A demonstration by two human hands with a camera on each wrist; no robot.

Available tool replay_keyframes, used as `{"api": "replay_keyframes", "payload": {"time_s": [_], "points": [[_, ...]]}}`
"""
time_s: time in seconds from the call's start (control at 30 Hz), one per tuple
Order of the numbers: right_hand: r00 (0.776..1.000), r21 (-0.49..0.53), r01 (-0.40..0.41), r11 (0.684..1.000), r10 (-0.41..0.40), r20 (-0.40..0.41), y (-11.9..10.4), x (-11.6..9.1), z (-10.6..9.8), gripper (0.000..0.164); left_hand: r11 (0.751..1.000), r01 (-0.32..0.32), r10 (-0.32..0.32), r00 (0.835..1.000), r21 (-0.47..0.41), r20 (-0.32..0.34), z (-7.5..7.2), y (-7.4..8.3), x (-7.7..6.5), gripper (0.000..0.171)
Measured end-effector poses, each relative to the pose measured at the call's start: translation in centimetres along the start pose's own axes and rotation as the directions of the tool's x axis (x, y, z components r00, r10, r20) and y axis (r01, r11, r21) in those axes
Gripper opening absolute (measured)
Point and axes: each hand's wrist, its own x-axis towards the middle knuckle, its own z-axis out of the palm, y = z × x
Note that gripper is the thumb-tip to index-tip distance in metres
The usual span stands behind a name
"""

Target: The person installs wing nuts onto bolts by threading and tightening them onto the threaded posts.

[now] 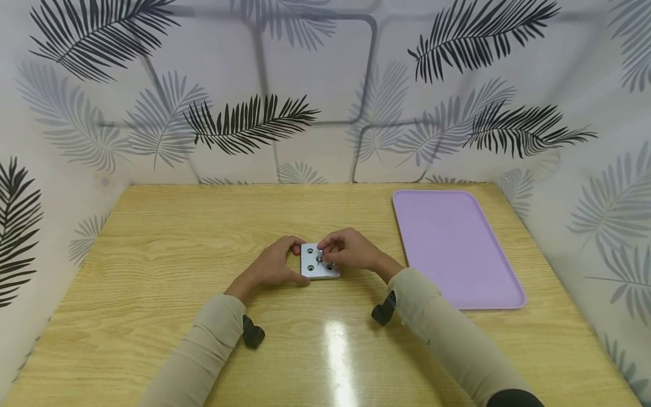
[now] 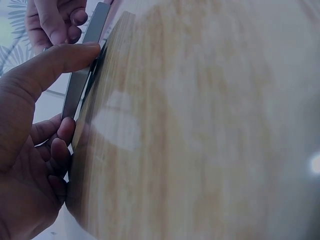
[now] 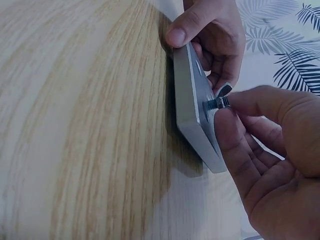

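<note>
A thick, square-looking silver metal plate [image 1: 309, 273] with several round holes lies at the middle of the table. My left hand [image 1: 274, 263] grips its left side, thumb at the near corner and fingers at the far one. In the left wrist view that thumb [image 2: 75, 57] presses on the plate's edge [image 2: 82, 77]. A small metal wing screw [image 3: 223, 91] stands up from the plate's middle, with some thread showing beside the plate's face. My right hand [image 1: 351, 249] pinches the wing screw between thumb and forefinger; those fingertips partly hide it.
A flat lilac tray [image 1: 452, 243] with a raised rim lies on the right part of the wooden table [image 1: 168, 226], beyond my right forearm. Leaf-patterned cloth walls [image 1: 315, 73] stand along the back and both sides. Black wrist cameras [image 1: 252, 332] hang under both cuffs.
</note>
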Motion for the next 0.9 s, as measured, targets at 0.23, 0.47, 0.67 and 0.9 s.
{"api": "replay_keyframes", "payload": {"time_s": [0.23, 0.47, 0.67, 0.9], "points": [[1.000, 0.008, -0.011, 1.000, 0.011, -0.008, 0.07, -0.18, -0.13, 0.019, 1.000, 0.010, -0.009, 1.000, 0.009, -0.002, 0.02, 0.06, 0.01, 0.077], [1.000, 0.018, -0.024, 1.000, 0.024, -0.020, 0.21, -0.20, -0.08, 0.015, 1.000, 0.008, -0.008, 1.000, 0.004, -0.006, 0.06, 0.10, -0.05, 0.076], [0.999, 0.021, -0.042, 0.999, 0.043, -0.029, 0.23, -0.34, -0.10, 0.014, 1.000, 0.001, -0.001, 1.000, 0.014, -0.010, 0.07, 0.04, 0.03, 0.075], [0.999, 0.017, -0.033, 0.999, 0.034, -0.028, 0.07, -0.41, -0.16, 0.011, 1.000, 0.003, -0.003, 1.000, 0.006, -0.008, 0.03, 0.10, -0.01, 0.076]]}}
